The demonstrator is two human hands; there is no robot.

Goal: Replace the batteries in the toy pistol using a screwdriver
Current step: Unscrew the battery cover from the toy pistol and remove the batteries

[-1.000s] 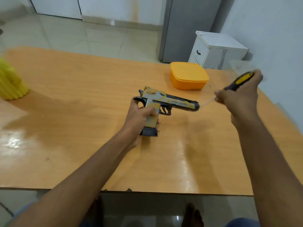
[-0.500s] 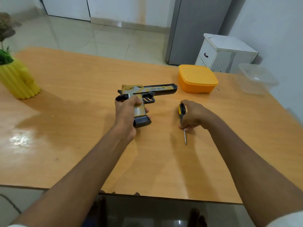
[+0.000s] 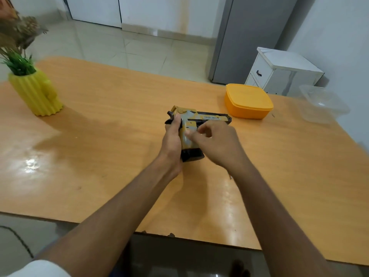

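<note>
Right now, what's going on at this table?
A person holds a yellow-and-black camouflage toy pistol over the orange wooden table. The left hand grips the back of its handle, barrel pointing right. The right hand reaches in at the handle, fingers curled; whether it holds anything is unclear. A thin metal tip, possibly the screwdriver's, shows beside the right wrist. No batteries are visible.

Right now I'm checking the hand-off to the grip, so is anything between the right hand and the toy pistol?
Nothing visible. The right hand already reaches the toy pistol, its fingers at the grip, which the left hand holds above the table.
</note>
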